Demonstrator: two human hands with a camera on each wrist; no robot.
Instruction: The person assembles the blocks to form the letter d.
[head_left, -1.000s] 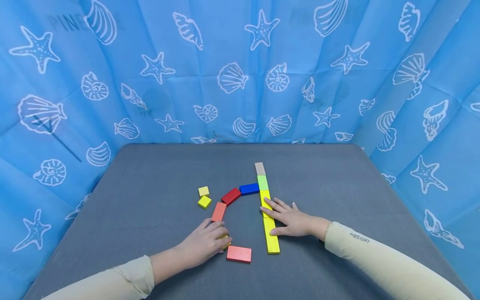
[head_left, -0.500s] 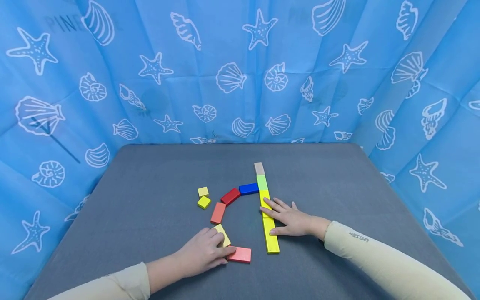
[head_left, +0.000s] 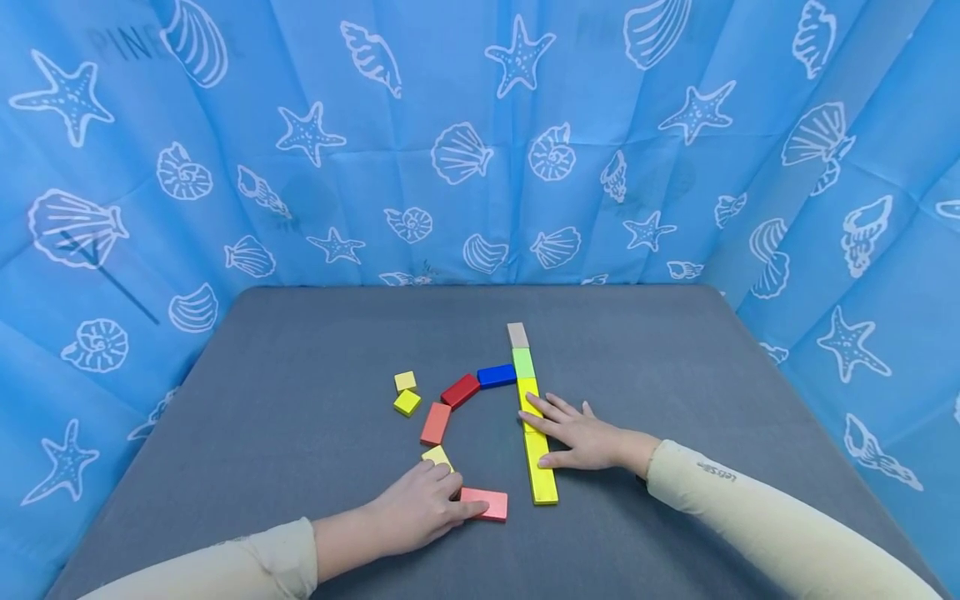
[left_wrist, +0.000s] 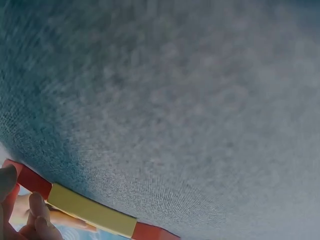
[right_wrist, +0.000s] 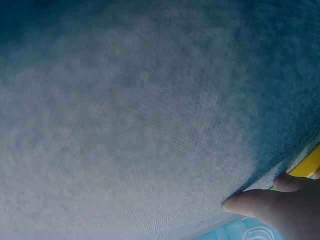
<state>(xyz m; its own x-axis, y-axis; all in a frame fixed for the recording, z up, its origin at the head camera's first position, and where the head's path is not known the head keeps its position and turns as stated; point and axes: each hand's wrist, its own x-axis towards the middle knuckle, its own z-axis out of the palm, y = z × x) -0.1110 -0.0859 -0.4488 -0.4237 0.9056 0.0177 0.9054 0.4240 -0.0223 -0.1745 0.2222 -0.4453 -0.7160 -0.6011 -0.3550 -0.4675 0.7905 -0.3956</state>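
Note:
My left hand point(head_left: 420, 507) is bent over the lower left of a curve of wooden blocks, gripping a pink block point(head_left: 495, 505) with its thumb laid across the top. Its knuckles partly cover a pale yellow block point(head_left: 437, 456); in the left wrist view this yellow block point(left_wrist: 92, 210) lies between the pink block point(left_wrist: 32, 181) and an orange-red one. Up the curve follow a salmon block point(head_left: 436, 423), a dark red block point(head_left: 461, 391) and a blue block point(head_left: 497, 376). With fingers spread, my right hand point(head_left: 585, 437) rests on the straight column's yellow blocks point(head_left: 542, 483).
A light green block point(head_left: 523, 363) and a beige block point(head_left: 517, 335) top the column. Left of the curve lie two small blocks, one pale yellow point(head_left: 405, 381) and one bright yellow point(head_left: 407, 403). A blue shell-print curtain point(head_left: 480, 167) hangs behind the grey table point(head_left: 300, 375).
My left hand has shifted from the pale yellow block to the pink block, which has slid slightly right. The right hand stays on the yellow blocks.

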